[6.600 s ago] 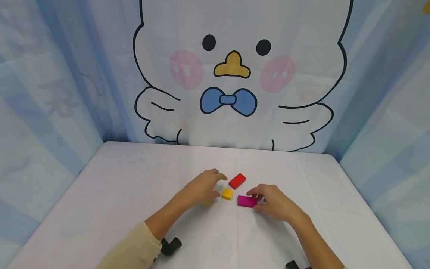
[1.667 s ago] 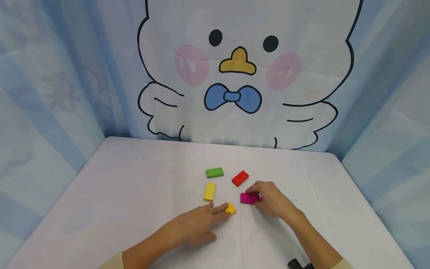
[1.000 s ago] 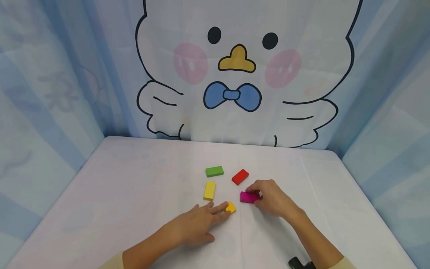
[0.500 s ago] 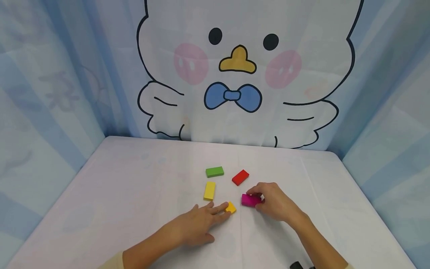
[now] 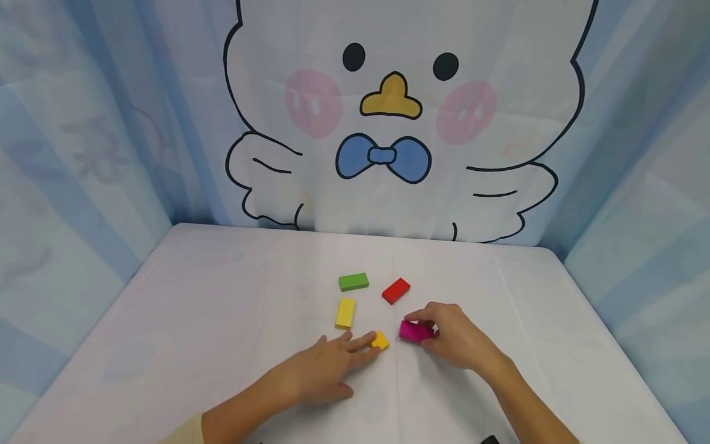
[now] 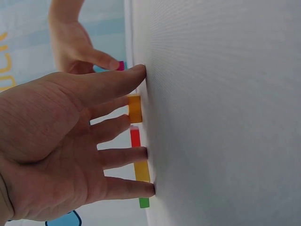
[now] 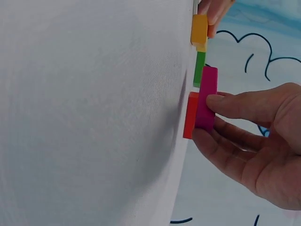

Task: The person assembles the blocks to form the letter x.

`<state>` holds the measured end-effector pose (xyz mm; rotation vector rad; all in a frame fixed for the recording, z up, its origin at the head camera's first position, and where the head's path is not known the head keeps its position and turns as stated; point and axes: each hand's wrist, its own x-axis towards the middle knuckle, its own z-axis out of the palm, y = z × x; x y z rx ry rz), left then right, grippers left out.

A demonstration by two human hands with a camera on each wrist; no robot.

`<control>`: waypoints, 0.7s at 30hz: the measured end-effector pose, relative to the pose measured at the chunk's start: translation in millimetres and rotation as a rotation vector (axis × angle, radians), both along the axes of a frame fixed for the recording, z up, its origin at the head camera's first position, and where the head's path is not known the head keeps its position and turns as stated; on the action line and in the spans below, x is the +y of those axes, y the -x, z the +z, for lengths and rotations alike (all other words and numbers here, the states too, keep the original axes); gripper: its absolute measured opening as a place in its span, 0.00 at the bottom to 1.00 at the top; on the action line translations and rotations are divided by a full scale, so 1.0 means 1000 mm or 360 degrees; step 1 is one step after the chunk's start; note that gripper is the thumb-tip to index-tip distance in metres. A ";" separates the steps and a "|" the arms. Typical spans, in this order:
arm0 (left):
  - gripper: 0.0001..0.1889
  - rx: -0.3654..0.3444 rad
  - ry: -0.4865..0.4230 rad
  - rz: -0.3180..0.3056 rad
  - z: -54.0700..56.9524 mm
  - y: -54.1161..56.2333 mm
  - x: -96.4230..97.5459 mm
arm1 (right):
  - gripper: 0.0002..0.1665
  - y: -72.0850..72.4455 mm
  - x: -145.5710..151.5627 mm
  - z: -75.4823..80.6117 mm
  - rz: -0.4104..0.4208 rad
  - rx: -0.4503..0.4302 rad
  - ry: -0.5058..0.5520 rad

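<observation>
My right hand (image 5: 457,336) pinches a magenta block (image 5: 416,332) between thumb and fingers, at the right of the group. In the right wrist view this block (image 7: 207,99) stands off from the white tabletop, in front of the red one. My left hand (image 5: 322,373) lies low over the table with fingers spread and straight. Its index and middle fingertips touch a small orange-yellow block (image 5: 380,341), partly covering it. A longer yellow block (image 5: 344,314) lies just beyond the left fingertips. Farther back are a green block (image 5: 354,282) and a red block (image 5: 396,290).
The blocks lie on a white-covered table (image 5: 194,320). Behind it hangs a curtain (image 5: 388,209) with a cartoon bird, and patterned blue curtains (image 5: 638,259) close in both sides. A black object (image 5: 490,439) shows at the bottom edge by the right forearm.
Earlier, my left hand came back from the green block and the orange-yellow block shifted nearer. Over the last second the magenta block has moved slightly right and nearer with my right hand; the left stayed still.
</observation>
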<state>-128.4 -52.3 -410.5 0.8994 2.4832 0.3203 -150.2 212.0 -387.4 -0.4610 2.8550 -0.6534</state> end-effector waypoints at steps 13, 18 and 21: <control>0.41 0.0014 -0.0003 0.0020 0.001 -0.002 0.001 | 0.25 -0.010 -0.002 0.001 0.0040 0.0008 0.0005; 0.41 0.0017 0.0001 0.0017 0.001 -0.002 0.001 | 0.25 -0.015 -0.003 0.003 0.0033 -0.0051 0.0019; 0.41 0.0009 -0.0003 0.0016 0.000 -0.002 0.000 | 0.26 -0.017 -0.005 0.004 0.0026 -0.0087 0.0026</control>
